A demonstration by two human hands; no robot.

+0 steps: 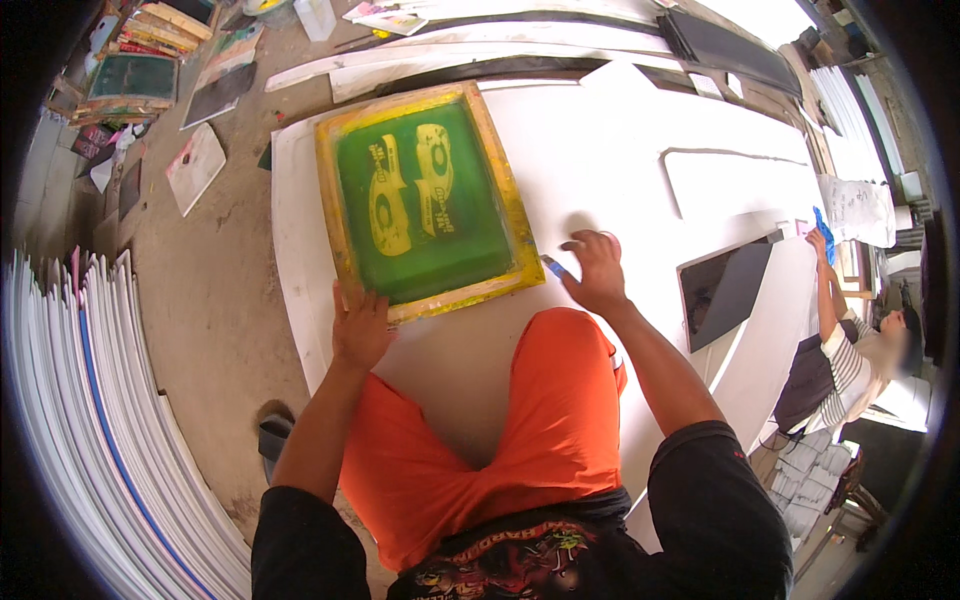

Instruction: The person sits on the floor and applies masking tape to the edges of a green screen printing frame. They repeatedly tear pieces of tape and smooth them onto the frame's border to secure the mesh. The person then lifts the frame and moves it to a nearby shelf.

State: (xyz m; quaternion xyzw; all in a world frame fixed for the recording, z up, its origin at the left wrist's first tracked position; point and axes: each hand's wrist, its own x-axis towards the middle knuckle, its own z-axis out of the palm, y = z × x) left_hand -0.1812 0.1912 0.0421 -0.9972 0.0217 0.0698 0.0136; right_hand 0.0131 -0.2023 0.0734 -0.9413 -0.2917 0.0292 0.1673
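Resting on near edge of wooden frame [480, 291]: left hand [362, 328], flat, fingers out. Green screen [410, 215] with yellow shapes inside frame, ahead of left hand. Right hand [598, 277] just beside frame corner, thumb and fingers apart. Blue bit [556, 267] at thumb, too small to tell. Black panel [725, 292] right of right hand.

A bare, dusty grey-brown floor [200, 300] ran along the left. At the near left, white sheets [60, 400] were packed close together, with 1 blue edge [98, 385] among them. Wooden frames [165, 30] were piled at the far left. Long pale boards [480, 45] crossed the far side, and bright light glared at the far right.
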